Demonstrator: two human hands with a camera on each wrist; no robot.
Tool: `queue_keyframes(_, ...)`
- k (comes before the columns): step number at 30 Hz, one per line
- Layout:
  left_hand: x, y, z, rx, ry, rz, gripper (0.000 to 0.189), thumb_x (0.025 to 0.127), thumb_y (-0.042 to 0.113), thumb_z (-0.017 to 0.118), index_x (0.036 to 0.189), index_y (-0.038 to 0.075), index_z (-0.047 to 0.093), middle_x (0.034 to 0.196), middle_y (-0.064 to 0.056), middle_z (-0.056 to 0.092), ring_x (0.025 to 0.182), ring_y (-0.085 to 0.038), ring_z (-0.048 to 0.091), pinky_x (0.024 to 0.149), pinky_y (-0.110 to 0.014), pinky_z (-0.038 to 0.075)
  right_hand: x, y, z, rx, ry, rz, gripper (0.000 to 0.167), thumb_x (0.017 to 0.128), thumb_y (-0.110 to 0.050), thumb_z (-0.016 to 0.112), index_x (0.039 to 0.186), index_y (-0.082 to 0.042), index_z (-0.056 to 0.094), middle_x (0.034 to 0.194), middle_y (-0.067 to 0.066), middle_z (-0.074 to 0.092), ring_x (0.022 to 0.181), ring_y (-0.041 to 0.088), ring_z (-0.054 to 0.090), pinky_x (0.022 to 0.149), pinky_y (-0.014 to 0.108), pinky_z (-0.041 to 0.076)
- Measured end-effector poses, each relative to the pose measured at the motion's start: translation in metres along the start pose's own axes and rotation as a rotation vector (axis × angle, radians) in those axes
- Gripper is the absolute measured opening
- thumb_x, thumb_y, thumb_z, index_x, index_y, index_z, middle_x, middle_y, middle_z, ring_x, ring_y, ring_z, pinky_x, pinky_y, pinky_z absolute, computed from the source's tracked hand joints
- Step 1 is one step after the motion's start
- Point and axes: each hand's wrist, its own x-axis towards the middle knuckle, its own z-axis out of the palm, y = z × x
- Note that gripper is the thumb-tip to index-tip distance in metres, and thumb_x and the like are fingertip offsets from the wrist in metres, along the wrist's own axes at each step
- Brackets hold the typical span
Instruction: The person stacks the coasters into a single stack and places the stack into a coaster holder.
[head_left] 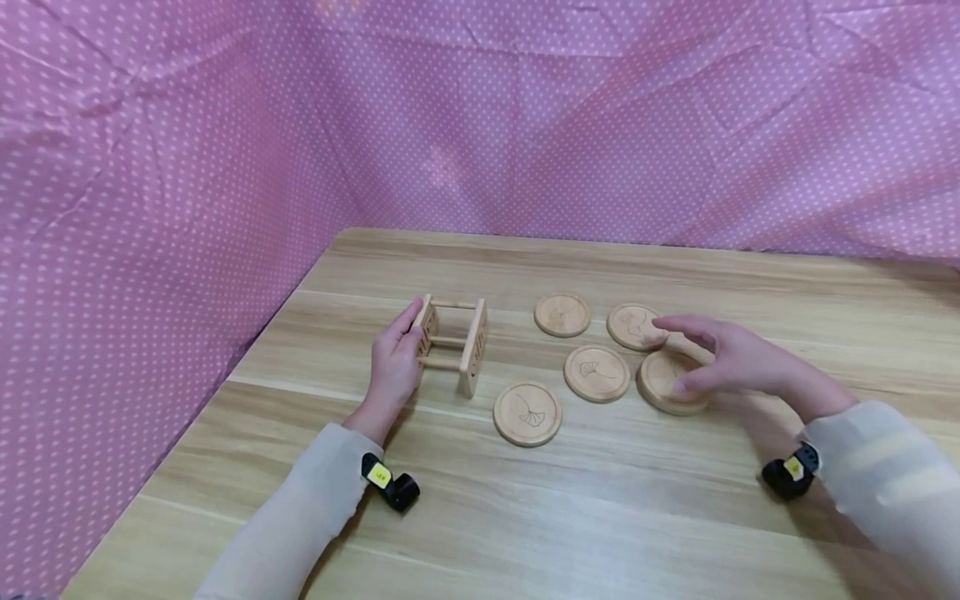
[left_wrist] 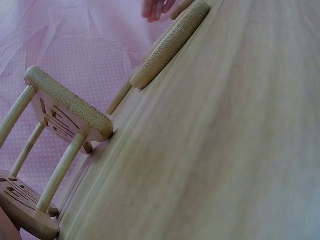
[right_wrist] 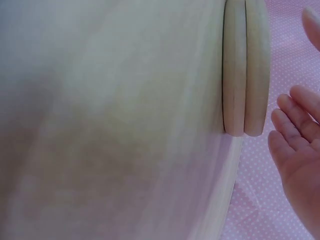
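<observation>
On a pale wood-grain worktop [head_left: 525, 533], my left hand [head_left: 395, 358] grips a small, pale wooden rack [head_left: 474, 346] by its left slotted panel [head_left: 429, 325]; my right hand [head_left: 738, 362], thumb and fingers parted, hovers over two stacked, round, pale wooden discs [head_left: 658, 387].
The stack lies right of four single discs [head_left: 527, 414]. I expect each to be light, stiff and smooth, best pinched across its thick rim. The rack's thin dowels [head_left: 444, 363] look weakest.
</observation>
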Motion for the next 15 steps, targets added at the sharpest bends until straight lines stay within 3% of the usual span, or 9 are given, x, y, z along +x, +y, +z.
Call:
queue_keyframes(7,-0.001,0.0,0.0,-0.027,-0.02,0.002,0.043,0.096,0.005,0.036,0.138,0.003,0.04,0.145,-0.009,0.038,0.135,-0.018,0.032,0.112,-0.03,0.027,0.009,0.002,-0.006,-0.012,0.05,0.041,0.079,0.074,-0.022,0.077,0.139,-0.003,0.038,0.144,0.023,0.034,0.129,0.051,0.026,0.106,0.06,0.024)
queue_keyframes(15,-0.001,0.002,-0.001,-0.008,-0.013,-0.007,0.042,0.096,0.004,0.036,0.138,0.003,0.042,0.144,-0.01,0.039,0.134,-0.021,0.034,0.112,-0.032,0.028,0.02,0.006,-0.012,-0.052,0.053,0.062,0.077,0.076,-0.027,0.076,0.138,-0.001,0.039,0.143,0.024,0.036,0.129,0.051,0.027,0.107,0.058,0.024)
